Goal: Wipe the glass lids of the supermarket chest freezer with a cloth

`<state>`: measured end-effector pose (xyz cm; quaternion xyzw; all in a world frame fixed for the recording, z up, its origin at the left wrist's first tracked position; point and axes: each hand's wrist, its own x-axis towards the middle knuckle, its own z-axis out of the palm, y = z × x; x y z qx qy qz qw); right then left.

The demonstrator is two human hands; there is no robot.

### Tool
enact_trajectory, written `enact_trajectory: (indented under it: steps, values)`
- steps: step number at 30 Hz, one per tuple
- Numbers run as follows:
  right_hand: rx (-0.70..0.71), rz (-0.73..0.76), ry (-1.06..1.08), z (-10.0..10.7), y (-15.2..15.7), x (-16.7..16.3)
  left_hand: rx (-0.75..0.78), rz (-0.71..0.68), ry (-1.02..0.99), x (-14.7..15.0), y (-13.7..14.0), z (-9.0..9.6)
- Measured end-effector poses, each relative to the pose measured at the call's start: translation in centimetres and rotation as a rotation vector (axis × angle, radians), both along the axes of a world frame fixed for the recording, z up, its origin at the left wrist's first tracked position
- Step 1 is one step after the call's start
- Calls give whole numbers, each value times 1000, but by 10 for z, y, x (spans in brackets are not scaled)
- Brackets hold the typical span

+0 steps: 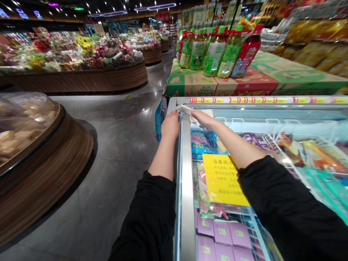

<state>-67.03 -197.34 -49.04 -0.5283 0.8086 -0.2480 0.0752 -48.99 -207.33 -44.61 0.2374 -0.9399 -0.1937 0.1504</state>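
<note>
My left hand (171,125) is at the near-left corner of the chest freezer's far end, its fingers bent over the metal edge (172,104). My right hand (201,117) reaches across the glass lid to the same corner. It presses a white cloth (184,108) against the lid's frame (186,174); its fingertips are partly hidden by the cloth. A yellow notice (221,181) with printed Chinese text lies on the lid below my right forearm. Under the glass are purple boxes (223,232) and a blue food packet (206,143).
Several green-capped drink bottles (214,52) stand on cartons (201,85) behind the freezer. Price labels (233,100) line its far rim. At the left, a wooden display stand (54,152) and a long candy display (81,78) border the grey tiled floor (122,145).
</note>
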Motion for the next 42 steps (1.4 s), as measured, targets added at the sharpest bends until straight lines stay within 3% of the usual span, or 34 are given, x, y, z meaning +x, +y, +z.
enact_trajectory:
  steps: [3,5,10,16,27,37,42]
  values:
    - [-137,16,-262,1,0,22,13,6,0,0,-1,0]
    - [-171,25,-301,1,9,29,14,12,-2,0,-1,-1]
    - [57,-20,-29,2,27,16,-5,29,4,-1,-2,-3]
    - [220,-106,165,5,6,-2,-13,25,11,-2,-2,-4]
    - [284,-297,136,10,22,-26,29,13,18,-3,-4,-4]
    - [230,-51,193,5,75,-1,0,9,10,-2,-1,-3]
    - [264,-148,195,8,65,-22,-28,1,7,-2,-2,-4]
